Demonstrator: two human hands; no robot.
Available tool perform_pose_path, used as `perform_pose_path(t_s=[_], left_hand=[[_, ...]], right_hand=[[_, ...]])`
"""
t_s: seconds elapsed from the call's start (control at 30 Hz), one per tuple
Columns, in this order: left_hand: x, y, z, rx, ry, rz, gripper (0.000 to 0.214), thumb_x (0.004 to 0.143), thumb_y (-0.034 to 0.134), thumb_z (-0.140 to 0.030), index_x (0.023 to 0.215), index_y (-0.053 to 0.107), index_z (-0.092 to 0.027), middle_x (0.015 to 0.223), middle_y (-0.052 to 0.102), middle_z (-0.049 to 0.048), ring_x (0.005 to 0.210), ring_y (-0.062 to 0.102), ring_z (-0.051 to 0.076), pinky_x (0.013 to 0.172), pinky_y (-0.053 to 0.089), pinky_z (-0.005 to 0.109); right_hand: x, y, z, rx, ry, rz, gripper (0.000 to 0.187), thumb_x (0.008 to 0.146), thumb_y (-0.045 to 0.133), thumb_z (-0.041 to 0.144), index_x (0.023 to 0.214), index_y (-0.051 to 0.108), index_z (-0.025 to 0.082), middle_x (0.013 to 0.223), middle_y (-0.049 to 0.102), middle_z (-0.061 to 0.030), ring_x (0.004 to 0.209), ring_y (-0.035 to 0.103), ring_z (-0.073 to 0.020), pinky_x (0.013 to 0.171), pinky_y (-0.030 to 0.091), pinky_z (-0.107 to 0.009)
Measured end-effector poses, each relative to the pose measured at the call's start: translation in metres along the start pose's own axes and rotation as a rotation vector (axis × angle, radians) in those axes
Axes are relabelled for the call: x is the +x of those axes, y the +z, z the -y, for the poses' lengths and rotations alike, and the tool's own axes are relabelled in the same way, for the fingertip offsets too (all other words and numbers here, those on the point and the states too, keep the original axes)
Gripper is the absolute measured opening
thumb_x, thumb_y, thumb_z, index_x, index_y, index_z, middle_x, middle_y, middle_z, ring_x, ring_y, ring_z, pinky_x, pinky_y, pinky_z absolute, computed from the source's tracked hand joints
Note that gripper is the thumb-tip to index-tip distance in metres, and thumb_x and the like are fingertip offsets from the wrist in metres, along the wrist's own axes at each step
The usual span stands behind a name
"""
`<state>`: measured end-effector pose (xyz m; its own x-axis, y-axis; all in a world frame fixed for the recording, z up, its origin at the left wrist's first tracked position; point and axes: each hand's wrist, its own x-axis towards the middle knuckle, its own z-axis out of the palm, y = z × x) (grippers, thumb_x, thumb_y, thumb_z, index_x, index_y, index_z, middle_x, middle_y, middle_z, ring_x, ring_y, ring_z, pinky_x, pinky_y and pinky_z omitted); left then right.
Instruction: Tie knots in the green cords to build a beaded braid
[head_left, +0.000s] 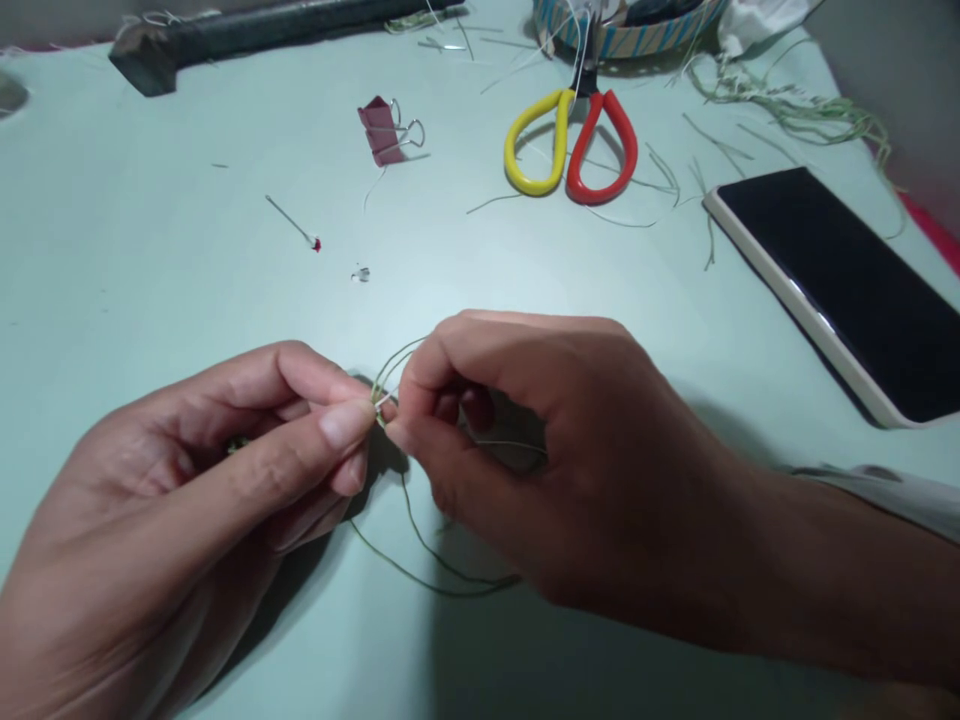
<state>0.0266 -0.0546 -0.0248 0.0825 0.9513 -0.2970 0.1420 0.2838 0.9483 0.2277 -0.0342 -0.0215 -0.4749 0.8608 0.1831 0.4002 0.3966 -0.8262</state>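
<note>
Thin green cords [420, 545] run between my two hands and loop down over the table. My left hand [247, 480] pinches them between thumb and index finger, and a small dark beaded bit shows inside its curled fingers. My right hand [540, 440] is closed just to the right, thumb and index finger pinched on a thin white thread [510, 443] close to the left fingertips. The fingertips of both hands nearly touch. Exactly how cord and thread cross there is too small to make out.
Beyond my hands lie a pin with a red tip [292, 222], a small clear piece [361, 274], a binder clip [384, 132] and scissors with yellow and red handles [604, 150]. A phone [847, 290] is at right; a dark metal bar [247, 35] and patterned container [652, 35] stand behind.
</note>
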Motion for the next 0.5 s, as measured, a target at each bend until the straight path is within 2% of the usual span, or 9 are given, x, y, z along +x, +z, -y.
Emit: perform_pose_path(t_s=[0.1,0.27,0.4,0.5], left_hand=[[-0.0003,0.0011,-0.0004,0.006,-0.014,-0.026,0.021,0.077,0.086,-0.039,0.072,0.076,-0.021,0.052,0.052,-0.0020,0.043,0.042,0.004,0.039,0.044,0.007],[0.0019,-0.0008,0.0006,-0.005,-0.020,-0.025,0.025,0.074,0.087,-0.043,0.069,0.075,-0.021,0.049,0.051,-0.0025,0.040,0.037,0.003,0.036,0.042,0.009],[-0.0015,0.0023,-0.0003,-0.054,-0.054,-0.055,0.023,0.075,0.088,-0.041,0.072,0.076,-0.021,0.053,0.055,-0.0015,0.042,0.041,0.004,0.038,0.044,0.010],[-0.0016,0.0004,0.0020,-0.166,-0.106,-0.035,0.015,0.074,0.089,-0.033,0.076,0.078,-0.022,0.054,0.057,0.0000,0.047,0.051,0.009,0.037,0.044,0.014]], right_hand=[[-0.0008,-0.0004,-0.0017,0.039,0.009,0.034,0.017,0.093,0.053,0.013,0.083,0.065,0.019,0.076,0.068,0.0048,0.071,0.057,-0.0102,0.064,0.044,-0.027],[-0.0026,-0.0013,0.0005,0.040,0.022,-0.015,0.015,0.092,0.056,0.015,0.079,0.059,0.021,0.071,0.062,0.0064,0.067,0.054,-0.0101,0.063,0.046,-0.026],[-0.0027,-0.0008,0.0010,0.026,0.036,-0.015,0.013,0.094,0.056,0.022,0.085,0.066,0.019,0.078,0.068,0.0038,0.074,0.058,-0.0123,0.068,0.049,-0.029],[-0.0022,-0.0005,-0.0011,0.094,0.090,0.040,0.015,0.094,0.057,0.020,0.089,0.071,0.020,0.083,0.073,0.0044,0.075,0.061,-0.0106,0.066,0.045,-0.027]])
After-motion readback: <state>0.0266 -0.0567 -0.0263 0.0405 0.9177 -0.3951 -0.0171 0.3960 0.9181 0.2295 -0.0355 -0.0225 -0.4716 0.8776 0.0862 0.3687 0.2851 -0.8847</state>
